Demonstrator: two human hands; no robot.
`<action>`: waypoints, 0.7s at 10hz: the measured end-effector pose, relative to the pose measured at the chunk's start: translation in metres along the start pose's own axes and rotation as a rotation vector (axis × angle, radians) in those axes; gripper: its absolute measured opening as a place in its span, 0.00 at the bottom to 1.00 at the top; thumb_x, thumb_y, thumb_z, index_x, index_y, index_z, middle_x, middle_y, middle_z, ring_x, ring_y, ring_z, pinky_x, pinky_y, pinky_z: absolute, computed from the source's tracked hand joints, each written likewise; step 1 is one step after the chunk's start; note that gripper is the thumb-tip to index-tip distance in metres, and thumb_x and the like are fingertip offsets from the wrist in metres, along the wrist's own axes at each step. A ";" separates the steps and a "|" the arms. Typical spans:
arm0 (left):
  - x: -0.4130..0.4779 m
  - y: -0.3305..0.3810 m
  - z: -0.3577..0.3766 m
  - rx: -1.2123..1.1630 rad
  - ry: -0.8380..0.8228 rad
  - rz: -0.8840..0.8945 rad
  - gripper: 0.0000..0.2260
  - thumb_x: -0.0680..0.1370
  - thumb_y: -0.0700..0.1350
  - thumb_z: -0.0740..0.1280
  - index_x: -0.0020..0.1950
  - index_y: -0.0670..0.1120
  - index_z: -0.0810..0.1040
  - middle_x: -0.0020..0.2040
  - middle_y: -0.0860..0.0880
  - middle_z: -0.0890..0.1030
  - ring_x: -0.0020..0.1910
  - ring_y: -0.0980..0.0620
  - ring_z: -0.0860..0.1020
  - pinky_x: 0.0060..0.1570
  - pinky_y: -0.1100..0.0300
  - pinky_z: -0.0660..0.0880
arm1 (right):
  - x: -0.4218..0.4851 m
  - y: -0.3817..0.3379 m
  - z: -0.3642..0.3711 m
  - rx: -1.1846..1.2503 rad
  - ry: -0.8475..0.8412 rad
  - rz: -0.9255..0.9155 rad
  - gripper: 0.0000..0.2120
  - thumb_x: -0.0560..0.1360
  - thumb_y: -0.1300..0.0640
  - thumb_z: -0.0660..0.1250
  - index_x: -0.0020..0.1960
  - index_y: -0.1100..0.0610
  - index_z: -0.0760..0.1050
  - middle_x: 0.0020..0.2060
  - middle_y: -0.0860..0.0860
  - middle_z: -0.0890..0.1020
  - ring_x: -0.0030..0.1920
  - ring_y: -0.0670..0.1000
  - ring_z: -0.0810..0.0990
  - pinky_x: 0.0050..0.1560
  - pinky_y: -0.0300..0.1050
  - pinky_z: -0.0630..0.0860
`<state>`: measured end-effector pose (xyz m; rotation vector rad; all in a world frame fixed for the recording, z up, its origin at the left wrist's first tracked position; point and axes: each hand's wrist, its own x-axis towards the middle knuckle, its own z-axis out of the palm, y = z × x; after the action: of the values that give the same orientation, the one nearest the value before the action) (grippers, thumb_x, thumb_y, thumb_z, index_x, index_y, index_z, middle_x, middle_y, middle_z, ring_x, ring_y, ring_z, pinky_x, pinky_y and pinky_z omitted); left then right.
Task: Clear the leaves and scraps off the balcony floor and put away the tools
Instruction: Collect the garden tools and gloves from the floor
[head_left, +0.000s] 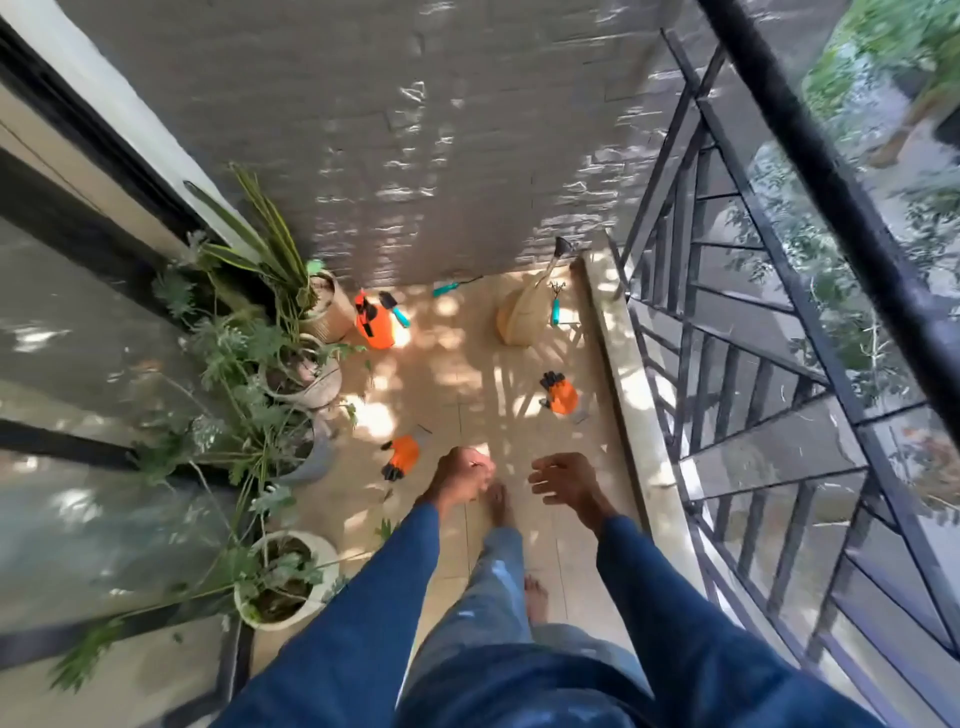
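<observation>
Underfoot, tiled floor (467, 374); potted plants (280, 364) leftward.

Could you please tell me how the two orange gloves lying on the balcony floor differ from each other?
The near glove lies by the potted plants, close to the left hand; the far glove lies further ahead, nearer the railing curb. The near glove's dark fingers point toward the person, the far glove's away. Both are orange with dark fingers.

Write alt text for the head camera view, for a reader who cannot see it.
A person in blue sleeves walks barefoot along a narrow tiled balcony, left hand loosely closed and right hand open. Ahead on the floor lie two orange gloves, an orange sprayer, teal-handled tools and a broom; potted plants line the left, a black railing the right.
</observation>
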<state>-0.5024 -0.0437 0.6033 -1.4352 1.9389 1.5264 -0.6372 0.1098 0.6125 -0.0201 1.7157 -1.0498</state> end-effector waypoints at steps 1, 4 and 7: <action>0.041 0.027 -0.011 0.004 -0.029 -0.009 0.07 0.75 0.40 0.68 0.43 0.45 0.85 0.45 0.43 0.87 0.41 0.47 0.85 0.40 0.58 0.80 | 0.035 -0.026 -0.011 -0.003 0.022 0.004 0.09 0.79 0.68 0.62 0.55 0.70 0.79 0.45 0.66 0.83 0.42 0.59 0.80 0.37 0.44 0.73; 0.141 0.110 -0.030 -0.062 -0.105 -0.011 0.12 0.72 0.45 0.65 0.46 0.39 0.83 0.47 0.40 0.86 0.42 0.43 0.84 0.38 0.59 0.77 | 0.119 -0.108 -0.050 -0.001 0.089 0.027 0.09 0.80 0.68 0.61 0.56 0.68 0.78 0.47 0.66 0.83 0.42 0.58 0.81 0.38 0.46 0.75; 0.243 0.186 -0.065 -0.005 -0.317 -0.087 0.11 0.78 0.41 0.64 0.37 0.46 0.80 0.35 0.47 0.79 0.25 0.55 0.77 0.23 0.67 0.71 | 0.206 -0.200 -0.073 0.208 0.054 0.112 0.03 0.75 0.62 0.65 0.45 0.61 0.76 0.40 0.61 0.79 0.35 0.54 0.78 0.36 0.43 0.73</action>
<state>-0.7458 -0.2350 0.5601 -1.1775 1.6656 1.6068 -0.8738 -0.0665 0.5871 0.2360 1.6283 -1.1487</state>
